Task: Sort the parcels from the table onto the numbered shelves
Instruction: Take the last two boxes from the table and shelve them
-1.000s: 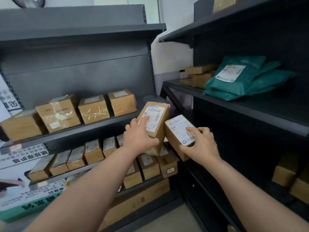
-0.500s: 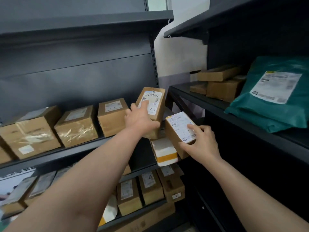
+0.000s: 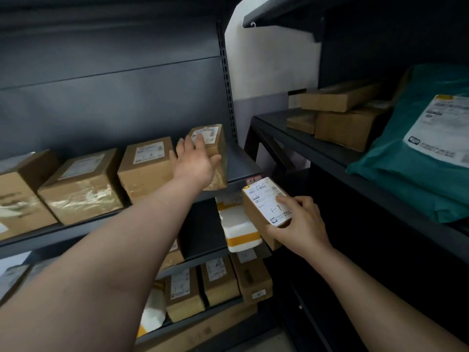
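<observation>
The 1-6 box (image 3: 215, 138) is clasped onto its seemingly matching shelf (image 3: 241, 163) by the left hand (image 3: 194, 165); below that shelf, the 1-7 box (image 3: 264, 204) is gripped label-up, readable, by the right hand (image 3: 302, 224).

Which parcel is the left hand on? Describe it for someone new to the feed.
On the left grey rack, follow the topmost row of brown boxes to its right end, under the left hand. That cardboard parcel is narrower than its squat neighbours, and its label has 1-6 handwritten on it.
</observation>
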Tool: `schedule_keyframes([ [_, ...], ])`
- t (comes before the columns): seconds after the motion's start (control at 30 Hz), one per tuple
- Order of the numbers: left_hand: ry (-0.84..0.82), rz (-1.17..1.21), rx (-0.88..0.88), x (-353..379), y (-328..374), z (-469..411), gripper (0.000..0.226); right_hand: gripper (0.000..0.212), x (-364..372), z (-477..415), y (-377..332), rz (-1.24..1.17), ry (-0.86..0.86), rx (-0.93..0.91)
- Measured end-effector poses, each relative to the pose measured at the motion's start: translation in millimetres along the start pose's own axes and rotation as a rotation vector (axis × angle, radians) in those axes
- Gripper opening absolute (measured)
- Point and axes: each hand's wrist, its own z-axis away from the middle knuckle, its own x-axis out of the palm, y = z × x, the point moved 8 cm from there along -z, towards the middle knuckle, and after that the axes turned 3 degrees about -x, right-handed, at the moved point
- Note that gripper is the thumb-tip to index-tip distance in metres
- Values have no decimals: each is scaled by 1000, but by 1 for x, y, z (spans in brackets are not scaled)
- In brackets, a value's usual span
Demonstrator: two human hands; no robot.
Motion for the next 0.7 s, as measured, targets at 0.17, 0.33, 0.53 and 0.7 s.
schedule_keyframes([
  [0.17,150,113,76,-19,-18,34,64,79,13,17,-26,-14,-13,-21],
  [0.33,163,142,152,-33,-51,72,56,80,37,48,-64,26,-29,-51],
  [0.53,84,55,272,-24,-92,136,57,77,78,88,-104,-13,-63,-70],
  [0.7,-199,-27,171,10,-137,167,57,78,113,111,-119,1,-118,-44],
])
